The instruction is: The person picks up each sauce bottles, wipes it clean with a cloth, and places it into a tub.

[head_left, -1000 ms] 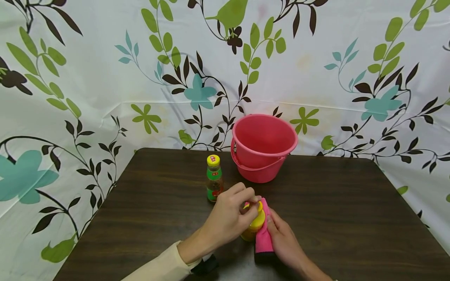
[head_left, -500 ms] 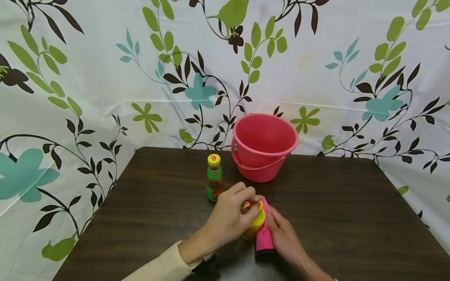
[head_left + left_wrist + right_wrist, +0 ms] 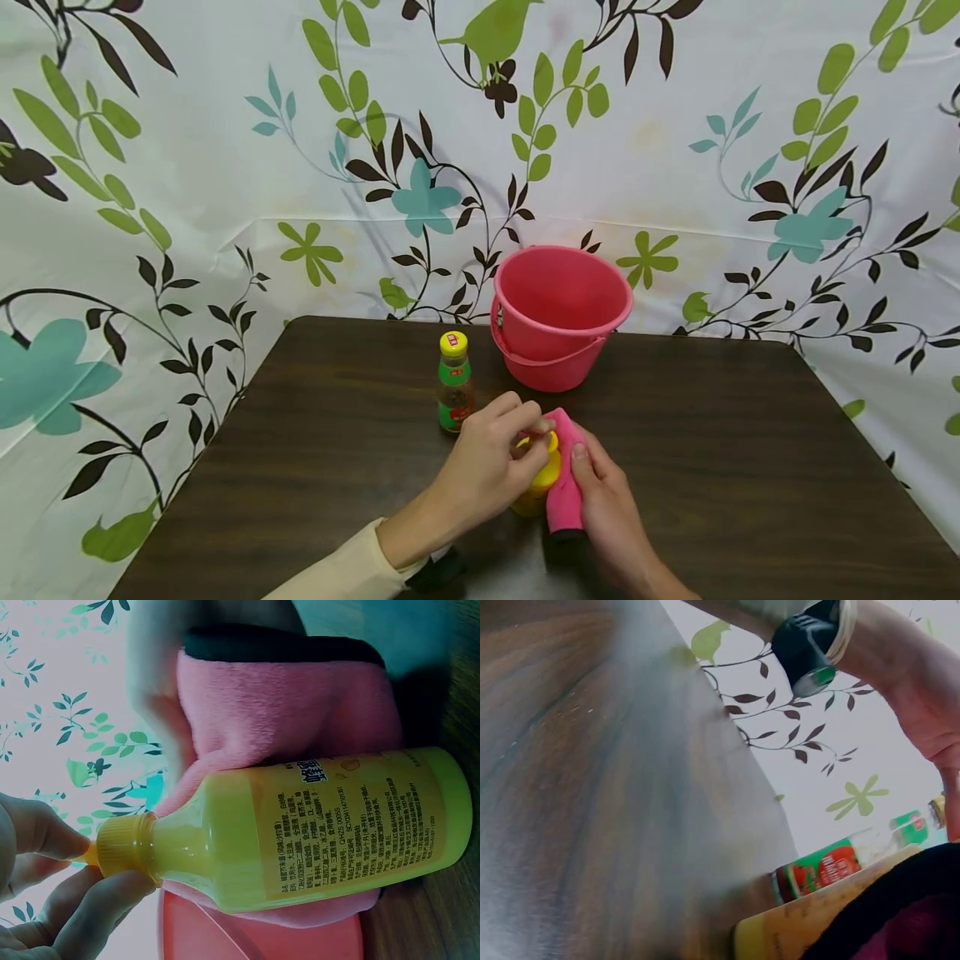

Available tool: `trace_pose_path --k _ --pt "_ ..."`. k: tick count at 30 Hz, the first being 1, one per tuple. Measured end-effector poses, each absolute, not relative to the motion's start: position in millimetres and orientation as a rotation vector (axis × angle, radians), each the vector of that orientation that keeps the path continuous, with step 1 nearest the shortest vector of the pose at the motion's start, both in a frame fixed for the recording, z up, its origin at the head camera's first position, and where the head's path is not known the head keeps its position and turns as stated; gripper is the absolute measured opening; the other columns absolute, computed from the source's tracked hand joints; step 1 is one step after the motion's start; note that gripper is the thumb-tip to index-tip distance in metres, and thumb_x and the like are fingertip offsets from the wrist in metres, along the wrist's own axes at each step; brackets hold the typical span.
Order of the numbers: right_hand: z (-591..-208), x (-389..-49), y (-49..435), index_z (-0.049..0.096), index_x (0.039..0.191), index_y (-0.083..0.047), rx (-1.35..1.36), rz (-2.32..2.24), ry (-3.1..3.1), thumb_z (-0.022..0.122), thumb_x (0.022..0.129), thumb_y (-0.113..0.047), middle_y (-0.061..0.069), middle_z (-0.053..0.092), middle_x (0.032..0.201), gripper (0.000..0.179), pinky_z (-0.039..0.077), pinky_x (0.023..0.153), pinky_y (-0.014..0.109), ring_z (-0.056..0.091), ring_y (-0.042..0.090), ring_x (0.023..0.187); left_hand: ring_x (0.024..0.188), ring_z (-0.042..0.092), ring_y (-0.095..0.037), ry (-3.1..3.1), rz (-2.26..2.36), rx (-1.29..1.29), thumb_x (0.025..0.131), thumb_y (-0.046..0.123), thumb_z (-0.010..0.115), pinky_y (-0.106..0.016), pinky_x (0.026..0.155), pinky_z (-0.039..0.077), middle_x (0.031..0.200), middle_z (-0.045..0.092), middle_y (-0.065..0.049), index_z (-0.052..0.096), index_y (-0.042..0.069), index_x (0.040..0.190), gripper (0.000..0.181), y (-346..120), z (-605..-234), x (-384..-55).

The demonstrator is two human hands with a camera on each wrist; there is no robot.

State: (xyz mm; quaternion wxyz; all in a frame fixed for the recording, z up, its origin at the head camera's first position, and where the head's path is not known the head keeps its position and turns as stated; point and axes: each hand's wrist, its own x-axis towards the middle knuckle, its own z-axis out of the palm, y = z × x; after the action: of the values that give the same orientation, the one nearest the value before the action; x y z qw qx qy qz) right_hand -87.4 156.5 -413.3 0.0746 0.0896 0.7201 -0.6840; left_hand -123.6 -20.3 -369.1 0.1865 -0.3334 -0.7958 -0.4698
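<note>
A yellow squeeze bottle (image 3: 341,832) with a printed label stands on the table in front of the person. The left hand (image 3: 487,458) pinches its yellow cap (image 3: 124,844) from above, thumb and fingertips round the nozzle end. On the bottle's right side, the right hand (image 3: 611,504) holds a pink cloth (image 3: 564,500) with a black edge. That cloth wraps behind the bottle and lies against its side, as the left wrist view shows. In the right wrist view the cloth's black edge (image 3: 885,900) overlaps the bottle's base.
A glass sauce bottle (image 3: 454,383) with yellow lid and green label stands just beyond the left hand. Behind it to the right is a pink bucket (image 3: 555,354), handle hanging down its front. Dark wood table (image 3: 337,450); leaf-patterned curtain (image 3: 480,192) at its back.
The right hand and the pink cloth have slid slightly upward along the bottle, the cloth's top now reaching higher. The left hand keeps its pinch on the cap.
</note>
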Motion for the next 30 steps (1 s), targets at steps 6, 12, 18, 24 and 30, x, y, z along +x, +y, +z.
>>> trace_pose_path --k 6,12,18,24,30 --pt "-395.9 -87.0 155.6 0.050 0.155 -0.031 0.282 -2.101 2.180 0.043 0.114 -0.038 0.010 0.062 0.130 0.043 0.058 0.076 0.030 0.064 0.024 0.102 0.072 0.061 -0.016 -2.247 -1.329 -0.952 0.087 0.004 0.078 -0.023 0.065 0.060 0.086 0.063 -0.003 0.068 0.010 0.089 0.012 -18.5 -368.2 -124.2" --pt "-378.5 -83.1 154.4 0.052 0.153 -0.033 0.215 -2.138 2.232 0.045 0.113 -0.038 0.010 0.061 0.128 0.041 0.060 0.073 0.032 0.064 0.026 0.101 0.073 0.062 -0.017 -2.255 -1.324 -0.954 0.087 0.004 0.078 -0.021 0.066 0.060 0.086 0.063 -0.004 0.068 0.011 0.089 0.013 -19.5 -367.4 -124.1" --pt "-365.3 -75.8 152.2 0.051 0.154 -0.033 0.168 -2.127 2.270 0.045 0.114 -0.036 0.008 0.058 0.139 0.041 0.061 0.082 0.030 0.060 0.026 0.114 0.074 0.058 -0.009 -2.233 -1.294 -0.963 0.087 0.004 0.078 -0.019 0.065 0.058 0.087 0.064 -0.003 0.067 0.011 0.089 0.013 -19.9 -367.1 -123.5" --pt "-363.0 -71.4 147.7 0.049 0.155 -0.034 0.083 -2.089 2.306 0.048 0.113 -0.035 0.003 0.057 0.148 0.043 0.060 0.089 0.029 0.056 0.028 0.126 0.074 0.055 -0.004 -2.181 -1.241 -0.968 0.086 0.001 0.078 -0.011 0.066 0.051 0.086 0.063 -0.001 0.067 0.011 0.088 0.014 -17.3 -370.3 -124.4" --pt "-369.6 -72.3 141.0 0.041 0.158 -0.037 -0.023 -2.068 2.336 0.057 0.109 -0.032 0.002 0.053 0.155 0.052 0.061 0.090 0.029 0.059 0.030 0.125 0.071 0.051 -0.003 -2.184 -1.233 -0.960 0.085 0.000 0.077 -0.011 0.063 0.047 0.082 0.060 -0.003 0.066 0.012 0.085 0.017 -18.6 -369.6 -124.4"
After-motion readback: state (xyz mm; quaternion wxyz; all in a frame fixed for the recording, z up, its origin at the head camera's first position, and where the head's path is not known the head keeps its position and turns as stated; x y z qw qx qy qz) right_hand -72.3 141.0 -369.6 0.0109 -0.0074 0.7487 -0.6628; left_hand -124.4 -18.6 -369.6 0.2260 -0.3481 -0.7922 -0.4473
